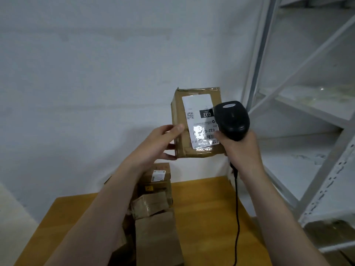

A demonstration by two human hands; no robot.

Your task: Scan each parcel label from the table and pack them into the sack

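White wall [96, 64] and pale metal shelving [311, 116] are seen behind a wooden table [207, 204], on which several more cardboard parcels [155, 206] are piled, waiting. One brown parcel [192, 150] is held up above the table by the left hand [163, 144], thumb pressed on its front face and fingers curled round its left edge and underside. Its white label [199, 121] is turned toward the camera, upside down. A black corded scanner [232, 120] is gripped by the right hand [240, 148] and is held close over the label's right side, partly hiding it. A bright glare patch is seen on the label's glossy covering beside the barcode, so a failed read is judged likely unless the parcel is tilted. The one-handed hold at the edge could also let the parcel slip. No sack is in view.
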